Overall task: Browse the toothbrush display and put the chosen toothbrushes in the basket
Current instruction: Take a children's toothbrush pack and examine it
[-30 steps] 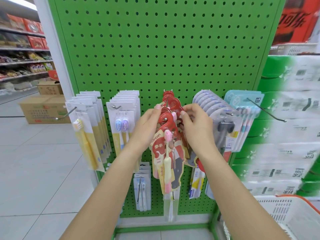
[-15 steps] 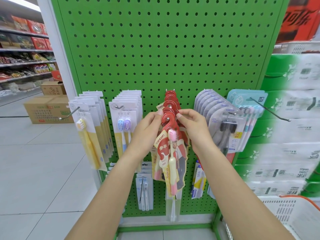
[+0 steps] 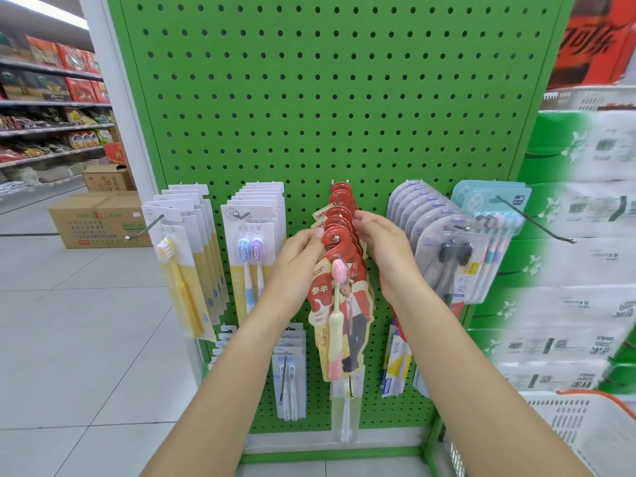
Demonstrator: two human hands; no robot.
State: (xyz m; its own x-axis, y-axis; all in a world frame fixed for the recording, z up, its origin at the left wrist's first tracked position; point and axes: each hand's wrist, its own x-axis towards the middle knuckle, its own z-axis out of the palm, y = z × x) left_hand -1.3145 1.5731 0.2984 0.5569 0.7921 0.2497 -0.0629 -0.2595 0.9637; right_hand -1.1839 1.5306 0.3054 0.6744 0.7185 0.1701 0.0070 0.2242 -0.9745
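head view: fingers [image 3: 318, 233] on red toothbrush packs [image 3: 339, 290]

Green pegboard [image 3: 327, 98], tiled floor [image 3: 86, 321]

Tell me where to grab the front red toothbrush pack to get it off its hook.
Pinch the front red toothbrush pack at its rounded top card, beside the hook hole, coming from the front with the left hand and right hand on either edge. The card hangs flat, facing out, and the blister bulges lower down, so the thin top is probably easiest to grip and slide forward along the peg.
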